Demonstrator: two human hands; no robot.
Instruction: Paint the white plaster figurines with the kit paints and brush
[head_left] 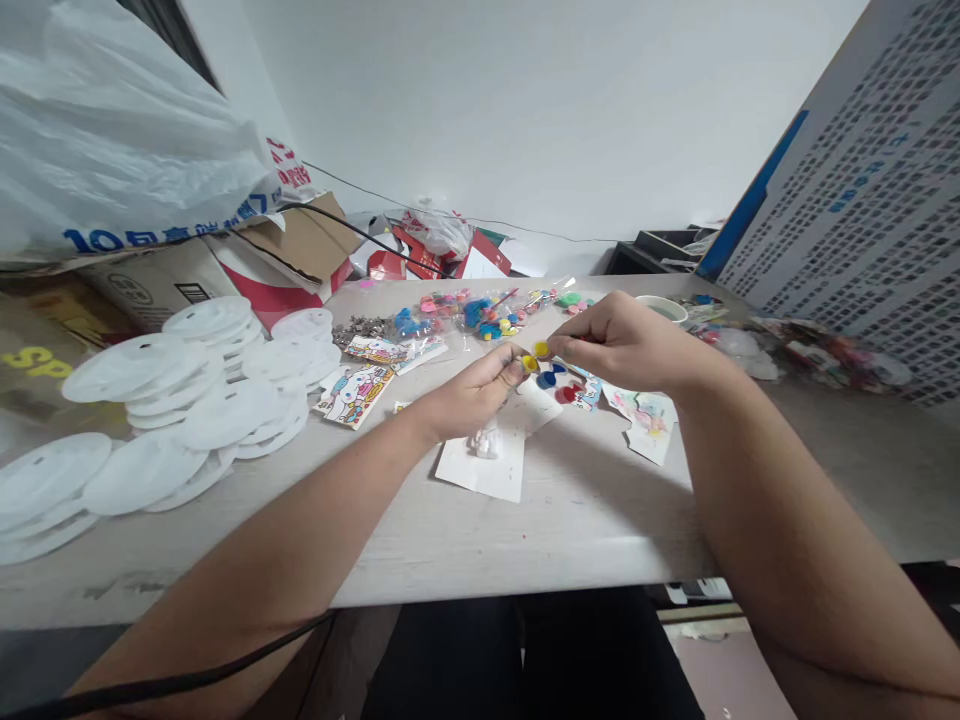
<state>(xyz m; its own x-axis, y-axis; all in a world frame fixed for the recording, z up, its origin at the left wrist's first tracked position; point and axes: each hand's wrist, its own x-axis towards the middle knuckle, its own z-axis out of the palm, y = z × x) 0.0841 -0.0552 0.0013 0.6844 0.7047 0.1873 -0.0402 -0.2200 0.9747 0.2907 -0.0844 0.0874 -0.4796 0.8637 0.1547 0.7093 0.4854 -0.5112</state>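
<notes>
Over the middle of the table, my left hand pinches the yellow end of a strip of small paint pots. The strip runs yellow, blue, red, and its caps seem to be flipped up. The fingers of my right hand are closed at a small yellow cap beside the yellow pot; the exact grip is too small to make out. Below my left hand, a little heap of white pieces lies on a white card. Torn, paint-stained paper lies under my right wrist.
Stacks of white discs cover the left of the table. Cartoon cards lie beside them. Bags of coloured pieces line the back, near a white bowl. Cardboard boxes stand at left, a printed panel at right.
</notes>
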